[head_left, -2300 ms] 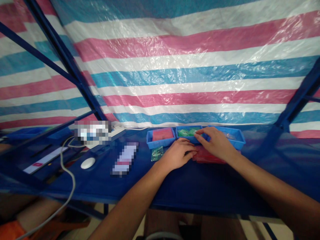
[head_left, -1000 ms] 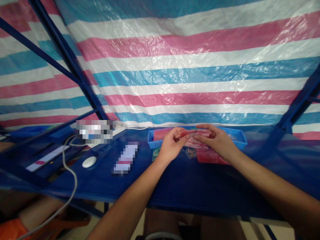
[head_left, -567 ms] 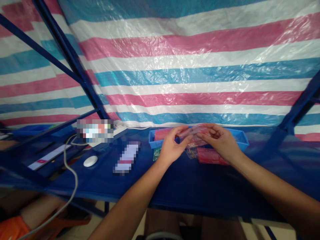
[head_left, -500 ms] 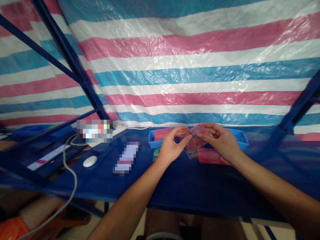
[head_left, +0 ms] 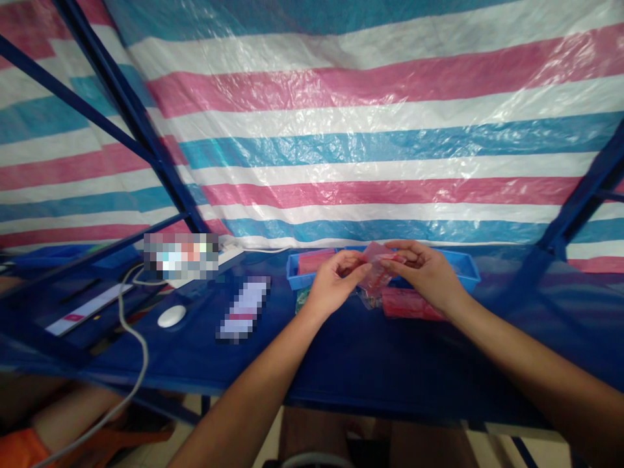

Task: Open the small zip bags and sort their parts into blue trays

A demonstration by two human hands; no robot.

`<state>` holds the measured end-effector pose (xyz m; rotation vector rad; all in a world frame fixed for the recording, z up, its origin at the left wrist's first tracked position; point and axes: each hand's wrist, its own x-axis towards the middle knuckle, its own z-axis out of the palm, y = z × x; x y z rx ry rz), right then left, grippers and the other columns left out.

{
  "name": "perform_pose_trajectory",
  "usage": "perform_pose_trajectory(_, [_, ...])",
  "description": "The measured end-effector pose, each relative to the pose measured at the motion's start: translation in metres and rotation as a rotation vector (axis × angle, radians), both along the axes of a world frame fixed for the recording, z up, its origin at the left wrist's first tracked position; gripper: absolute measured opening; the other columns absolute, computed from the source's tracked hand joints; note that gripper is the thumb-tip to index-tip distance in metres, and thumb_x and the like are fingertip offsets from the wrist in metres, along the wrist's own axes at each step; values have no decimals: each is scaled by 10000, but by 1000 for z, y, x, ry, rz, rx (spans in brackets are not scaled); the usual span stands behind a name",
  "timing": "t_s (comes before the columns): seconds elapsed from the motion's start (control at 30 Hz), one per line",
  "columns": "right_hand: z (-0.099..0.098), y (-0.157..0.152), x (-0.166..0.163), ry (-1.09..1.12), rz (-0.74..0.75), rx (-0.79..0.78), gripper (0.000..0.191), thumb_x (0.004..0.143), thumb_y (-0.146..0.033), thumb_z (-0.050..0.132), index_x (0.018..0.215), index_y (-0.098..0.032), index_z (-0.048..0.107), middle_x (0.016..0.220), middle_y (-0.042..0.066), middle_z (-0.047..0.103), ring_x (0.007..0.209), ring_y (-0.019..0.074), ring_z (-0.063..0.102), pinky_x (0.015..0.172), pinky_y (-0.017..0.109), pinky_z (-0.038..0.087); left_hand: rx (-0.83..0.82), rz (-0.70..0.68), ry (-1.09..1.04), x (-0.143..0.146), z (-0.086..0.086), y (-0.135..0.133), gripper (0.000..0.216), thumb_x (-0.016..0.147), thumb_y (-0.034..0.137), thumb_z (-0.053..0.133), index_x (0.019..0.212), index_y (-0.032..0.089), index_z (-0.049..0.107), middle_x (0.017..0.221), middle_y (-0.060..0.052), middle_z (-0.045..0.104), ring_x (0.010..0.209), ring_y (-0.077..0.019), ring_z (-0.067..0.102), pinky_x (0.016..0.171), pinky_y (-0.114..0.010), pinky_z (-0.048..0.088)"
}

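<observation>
Between both hands is a small pinkish see-through plastic bag (head_left: 376, 276), held above the table. My left hand (head_left: 336, 279) pinches its left side with thumb and fingers. On the other side my right hand (head_left: 426, 270) grips the bag near its top edge. Behind the hands stand blue trays (head_left: 465, 270), one with a red packet (head_left: 314, 261) in it. Below my right hand lies a bundle of red plastic packets (head_left: 409, 304). Under the bag sits a small clear packet (head_left: 371, 300) with tiny pieces I cannot make out. A green item (head_left: 302, 298) is partly hidden by my left wrist.
On the blue table (head_left: 351, 364) to the left are a blurred-out phone (head_left: 244, 309), a white rounded object (head_left: 171, 316) and a pale cable (head_left: 141, 351). Blue frame posts (head_left: 160, 162) and a striped sheet (head_left: 365, 149) stand behind. Another person's arm (head_left: 78, 416) shows at lower left.
The bag has turned between my fingers and now hangs more upright, its pink top corner raised. Both hands stay close to where they were; the view has shifted slightly.
</observation>
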<state>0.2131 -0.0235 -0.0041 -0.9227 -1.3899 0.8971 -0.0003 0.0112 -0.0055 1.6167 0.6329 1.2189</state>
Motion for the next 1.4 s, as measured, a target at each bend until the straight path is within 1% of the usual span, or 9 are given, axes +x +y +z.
perform_pose_trajectory(0.17, [-3,2,0,-100,46,-34,498,792,-449,885,1208,-265,682,1023,47,826,920,262,792,908,433,623,7,20,85,-3,-5,4,337,855,427,822,1011,144,728,939,-61,777,808,-163,707,771,-274,525])
perform_pose_trajectory(0.3, [-8,5,2,-147,22,-64,475,793,-449,872,1188,-250,697,990,57,831,903,267,795,898,431,620,-33,54,106,-5,-6,7,333,853,424,813,1021,147,736,920,-56,776,767,-152,686,701,-246,491])
perform_pose_trajectory(0.57, [-10,8,3,-6,33,-105,425,755,-448,910,1091,-259,734,992,48,820,868,238,770,835,381,620,-84,57,37,-4,-5,9,322,845,406,814,1022,151,728,918,-55,778,750,-148,692,689,-245,507])
perform_pose_trajectory(0.67, [-10,9,4,26,2,-99,384,733,-461,927,989,-242,744,964,48,809,825,222,752,788,363,613,58,162,95,-6,-3,8,275,881,361,790,1062,164,725,1004,-82,776,891,-197,722,822,-317,559])
perform_pose_trajectory(0.77, [-7,8,3,85,-11,-48,365,747,-466,924,958,-241,729,925,35,795,810,208,743,812,364,611,366,331,268,-7,1,0,263,915,308,766,1155,204,737,1177,-105,748,1111,-251,692,993,-410,547])
perform_pose_trajectory(0.87, [-4,4,-2,115,17,-1,326,793,-459,898,961,-250,713,891,24,777,810,202,737,839,370,610,547,295,370,-5,4,-10,337,943,325,749,1267,240,724,1268,-115,720,1194,-266,668,1059,-443,534])
perform_pose_trajectory(1.03, [-4,-4,-14,125,28,0,316,774,-425,917,947,-256,714,916,18,760,867,206,739,833,351,609,587,243,379,-2,3,-16,522,894,410,808,1380,261,685,1442,-132,624,1328,-289,612,1133,-454,502])
perform_pose_trajectory(1.23, [2,-10,-16,76,154,-41,311,881,-483,817,1073,-248,750,1036,58,801,936,228,762,898,395,615,521,156,410,-3,0,-11,310,1012,379,648,1241,209,768,1174,-109,748,1068,-241,703,969,-371,539])
perform_pose_trajectory(1.4, [3,-3,-4,-4,-151,72,376,858,-530,826,1096,-253,735,1010,61,773,877,218,730,786,361,613,295,176,349,-2,1,-8,394,1041,483,566,1040,171,806,912,-57,754,845,-204,661,784,-300,489])
